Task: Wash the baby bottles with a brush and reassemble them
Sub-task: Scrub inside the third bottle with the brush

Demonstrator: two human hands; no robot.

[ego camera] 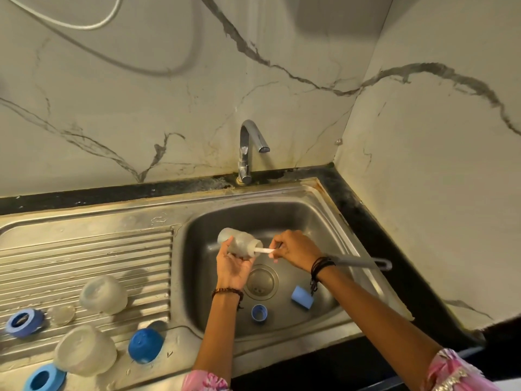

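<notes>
Sleeves: pink patterned cuffs [203, 381] are showing at the bottom edge, one on each forearm.
Drainboard items: two blue rings [45, 379], a blue cap [145, 345], two clear domed covers [85, 354] and a small clear teat [61, 314] are lying on the ribbed drainboard [84, 258] left of the basin.
Counter: a black counter [375, 230] is framing the steel sink [310, 213] on the rear and right sides.
Basin floor: a small blue ring [259, 313] and a blue cylindrical piece [302, 297] are lying near the drain [260, 282], apart from each other.
Left hand [235, 266]: it is cupping the bottle from below, palm up, fingers curling round the body; a beaded bracelet is sitting on the wrist.
Bottle [239, 243]: a clear baby bottle is being held on its side above the basin, mouth pointing right, base pointing left.
Right hand [293, 249]: the fingers are pinching the white part of the brush just beside the bottle mouth; dark threads are circling the wrist.
Brush [363, 263]: its head is sitting inside the bottle, and the grey handle is running rightward past the right wrist, over the basin's right side.
Tap [248, 149]: a chrome tap is standing behind the basin; whether water is running cannot be told.
Wall: pale, dark-veined marble panels [141, 108] are rising behind the counter, with a white cable [70, 22] looping at the top left.
</notes>
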